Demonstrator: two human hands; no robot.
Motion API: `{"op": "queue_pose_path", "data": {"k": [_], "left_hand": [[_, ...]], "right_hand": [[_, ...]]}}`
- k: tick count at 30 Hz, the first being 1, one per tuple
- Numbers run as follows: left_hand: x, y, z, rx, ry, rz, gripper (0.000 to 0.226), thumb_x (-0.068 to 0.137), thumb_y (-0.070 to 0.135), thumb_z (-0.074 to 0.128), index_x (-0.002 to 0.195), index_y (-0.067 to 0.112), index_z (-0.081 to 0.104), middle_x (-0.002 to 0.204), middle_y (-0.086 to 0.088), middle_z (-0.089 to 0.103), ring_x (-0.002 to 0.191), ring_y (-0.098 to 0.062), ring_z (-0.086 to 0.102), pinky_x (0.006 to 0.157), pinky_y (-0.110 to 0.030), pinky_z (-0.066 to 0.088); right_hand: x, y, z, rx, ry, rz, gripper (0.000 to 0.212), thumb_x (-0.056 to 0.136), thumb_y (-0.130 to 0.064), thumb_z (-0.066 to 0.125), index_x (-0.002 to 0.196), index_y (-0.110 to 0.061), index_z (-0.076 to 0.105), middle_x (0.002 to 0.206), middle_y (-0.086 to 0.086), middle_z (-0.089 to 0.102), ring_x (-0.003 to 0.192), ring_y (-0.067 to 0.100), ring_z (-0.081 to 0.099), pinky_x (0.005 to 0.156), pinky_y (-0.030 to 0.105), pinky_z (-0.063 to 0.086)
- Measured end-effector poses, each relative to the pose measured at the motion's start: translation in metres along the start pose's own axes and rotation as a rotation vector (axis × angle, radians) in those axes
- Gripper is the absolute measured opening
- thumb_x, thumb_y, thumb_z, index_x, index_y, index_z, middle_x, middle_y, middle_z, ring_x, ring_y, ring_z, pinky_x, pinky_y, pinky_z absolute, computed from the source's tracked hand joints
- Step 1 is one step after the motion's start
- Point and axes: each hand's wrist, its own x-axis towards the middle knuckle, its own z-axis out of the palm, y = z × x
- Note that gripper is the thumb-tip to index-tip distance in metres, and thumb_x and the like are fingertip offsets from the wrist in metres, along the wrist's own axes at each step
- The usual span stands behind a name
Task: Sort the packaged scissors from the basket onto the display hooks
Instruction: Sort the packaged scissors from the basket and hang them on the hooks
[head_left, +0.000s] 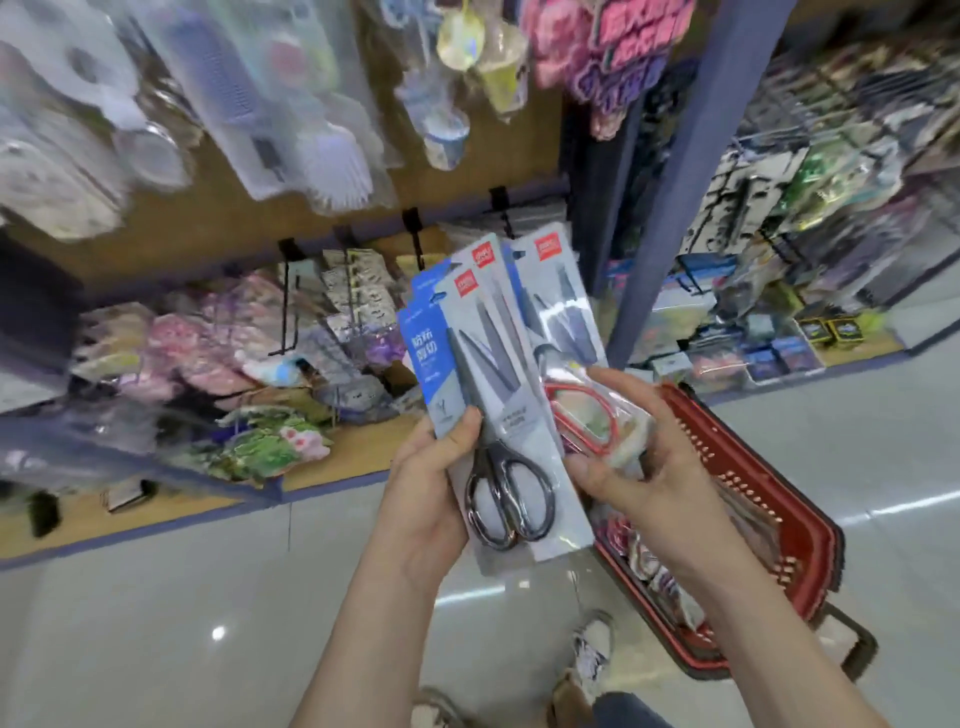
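- One fan of scissors packs (498, 415) is up in the middle. Three red labels show at the tops, so I count three packs. Blue edges peek out at 9 o'clock of them, and I cannot tell how many more hide there.
- The front pack has one pair of scissors with black handles. The pack at 2 o'clock of it, the red-handled pack (563, 322), has one pair with red handles.
- One left hand (431, 488) comes up from 6 o'clock. Its thumb lies across the front pack and its fingers curl behind, so it grips the fan low down.
- One right hand (644, 467) comes in from 5 o'clock. Its thumb and fingers pinch the bottom of the red-handled pack.
- One red basket (753, 467) sits on the floor at 4 o'clock of the hands. More packs lie in it, too blurry to count.
- About four black display hooks (414, 234) stick out at 11 o'clock, above the fan.
- Two shoes (592, 649) show at 6 o'clock.
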Motion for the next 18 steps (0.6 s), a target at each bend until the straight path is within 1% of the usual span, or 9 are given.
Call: {"op": "queue_pose_path", "data": {"k": [3, 5, 7, 8, 9, 11, 14, 16, 18], "left_hand": [[-0.025, 0.031, -0.029, -0.037, 0.041, 0.101, 0.061, 0.079, 0.015, 0.069, 0.135, -0.001, 0.052, 0.132, -0.023, 0.060, 0.112, -0.033, 0.062, 0.095, -0.045, 0.054], [-0.045, 0.051, -0.050, -0.050, 0.061, 0.175, 0.058, 0.079, 0.013, 0.069, 0.133, 0.001, 0.053, 0.127, -0.020, 0.064, 0.106, -0.029, 0.067, 0.087, -0.041, 0.058], [-0.066, 0.071, -0.075, -0.054, 0.052, 0.242, 0.049, 0.081, 0.008, 0.064, 0.129, 0.002, 0.055, 0.120, -0.016, 0.068, 0.100, -0.027, 0.069, 0.083, -0.038, 0.059], [-0.077, 0.083, -0.088, -0.050, 0.053, 0.273, 0.046, 0.082, 0.006, 0.063, 0.127, 0.002, 0.056, 0.117, -0.015, 0.069, 0.097, -0.026, 0.070, 0.084, -0.039, 0.059], [-0.087, 0.095, -0.102, -0.036, 0.057, 0.304, 0.045, 0.082, 0.004, 0.064, 0.126, 0.003, 0.057, 0.115, -0.014, 0.070, 0.095, -0.025, 0.070, 0.086, -0.040, 0.059], [-0.109, 0.121, -0.129, 0.003, 0.063, 0.359, 0.042, 0.081, 0.004, 0.065, 0.122, 0.006, 0.059, 0.112, -0.012, 0.071, 0.094, -0.023, 0.070, 0.087, -0.040, 0.057], [-0.139, 0.161, -0.162, 0.055, 0.058, 0.446, 0.041, 0.082, 0.005, 0.064, 0.122, 0.008, 0.059, 0.110, -0.009, 0.072, 0.093, -0.021, 0.070, 0.080, -0.034, 0.059], [-0.154, 0.185, -0.177, 0.099, 0.044, 0.509, 0.045, 0.083, 0.000, 0.061, 0.128, 0.005, 0.055, 0.112, -0.009, 0.072, 0.096, -0.020, 0.070, 0.078, -0.031, 0.058], [-0.166, 0.204, -0.187, 0.136, 0.038, 0.562, 0.047, 0.087, -0.003, 0.056, 0.134, 0.003, 0.050, 0.117, -0.010, 0.070, 0.100, -0.022, 0.070, 0.080, -0.032, 0.057]], "right_hand": [[-0.008, -0.018, 0.045, 0.003, -0.030, -0.014, 0.042, 0.076, -0.039, 0.073, 0.117, -0.042, 0.066, 0.115, -0.010, 0.070, 0.105, 0.018, 0.068, 0.094, 0.038, 0.052], [-0.014, -0.026, 0.076, 0.044, -0.045, 0.005, 0.032, 0.082, -0.048, 0.064, 0.111, -0.038, 0.070, 0.107, -0.001, 0.073, 0.097, 0.025, 0.070, 0.094, 0.047, 0.049], [-0.019, -0.032, 0.106, 0.044, -0.053, -0.008, 0.022, 0.089, -0.041, 0.061, 0.106, -0.033, 0.072, 0.089, 0.013, 0.073, 0.086, 0.023, 0.073, 0.097, 0.048, 0.045], [-0.022, -0.035, 0.120, 0.031, -0.056, -0.020, 0.018, 0.090, -0.034, 0.063, 0.106, -0.031, 0.072, 0.085, 0.011, 0.073, 0.085, 0.023, 0.072, 0.099, 0.049, 0.044], [-0.024, -0.039, 0.134, 0.004, -0.059, -0.038, 0.018, 0.092, -0.024, 0.065, 0.108, -0.030, 0.071, 0.092, 0.005, 0.074, 0.096, 0.021, 0.070, 0.104, 0.049, 0.044], [-0.027, -0.049, 0.161, -0.038, -0.069, -0.091, 0.030, 0.093, -0.007, 0.065, 0.109, -0.032, 0.070, 0.113, -0.012, 0.071, 0.118, 0.008, 0.060, 0.110, 0.037, 0.041], [-0.031, -0.068, 0.202, -0.088, -0.127, -0.199, 0.042, 0.092, 0.000, 0.061, 0.107, -0.038, 0.068, 0.117, -0.021, 0.068, 0.121, 0.000, 0.056, 0.106, 0.022, 0.038], [-0.034, -0.080, 0.230, -0.093, -0.187, -0.269, 0.044, 0.089, 0.004, 0.059, 0.109, -0.034, 0.066, 0.112, -0.024, 0.067, 0.116, -0.002, 0.057, 0.101, 0.014, 0.039], [-0.037, -0.090, 0.256, -0.084, -0.245, -0.283, 0.038, 0.083, -0.003, 0.058, 0.108, -0.030, 0.067, 0.112, -0.019, 0.069, 0.117, 0.004, 0.059, 0.102, 0.017, 0.040]]}}
